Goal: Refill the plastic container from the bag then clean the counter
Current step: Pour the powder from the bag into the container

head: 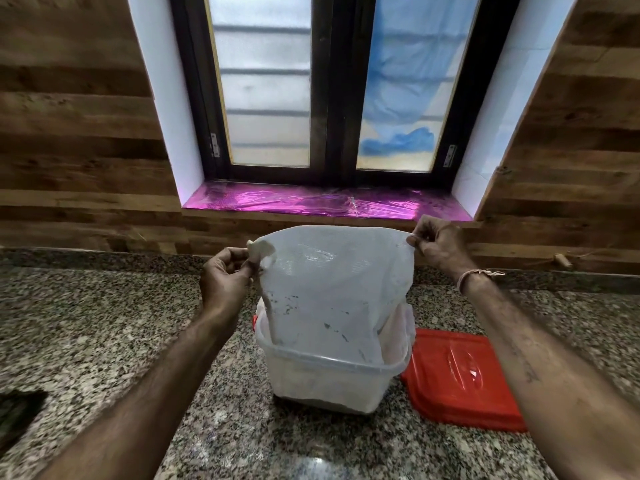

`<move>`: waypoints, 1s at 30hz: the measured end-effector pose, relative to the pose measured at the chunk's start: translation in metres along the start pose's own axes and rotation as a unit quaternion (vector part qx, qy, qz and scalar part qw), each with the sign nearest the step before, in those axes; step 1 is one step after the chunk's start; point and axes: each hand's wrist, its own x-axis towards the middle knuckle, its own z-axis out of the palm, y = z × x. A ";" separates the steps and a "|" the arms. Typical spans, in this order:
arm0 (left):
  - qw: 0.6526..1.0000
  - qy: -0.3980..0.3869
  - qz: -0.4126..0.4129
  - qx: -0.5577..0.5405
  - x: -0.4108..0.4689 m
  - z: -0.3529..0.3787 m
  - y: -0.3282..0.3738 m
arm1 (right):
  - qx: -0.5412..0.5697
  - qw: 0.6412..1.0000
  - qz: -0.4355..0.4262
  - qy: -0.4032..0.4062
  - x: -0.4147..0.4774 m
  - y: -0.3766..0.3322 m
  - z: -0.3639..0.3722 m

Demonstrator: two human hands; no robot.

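A translucent white plastic bag [332,289] hangs upside down over a clear plastic container [329,379] standing on the granite counter [104,323]. The bag's lower end reaches inside the container. My left hand [228,278] pinches the bag's upper left corner. My right hand [438,242] pinches its upper right corner. Both hands hold the bag stretched above the container. What lies inside the container is hidden by its cloudy walls.
A red lid [460,379] lies flat on the counter just right of the container. A dark object [17,410] sits at the left edge. A window sill covered in pink foil [311,202] runs behind, below a closed window.
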 end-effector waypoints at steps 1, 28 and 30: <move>1.000 0.003 0.007 0.006 -0.002 0.001 -0.001 | 0.003 1.000 0.001 0.002 -0.002 -0.001 0.000; 0.997 0.050 0.034 0.050 -0.020 0.030 0.002 | 0.033 0.987 -0.067 -0.142 -0.009 -0.052 0.025; 0.996 0.053 0.038 0.061 -0.022 0.028 0.005 | 0.017 0.987 -0.086 -0.133 -0.005 -0.057 0.030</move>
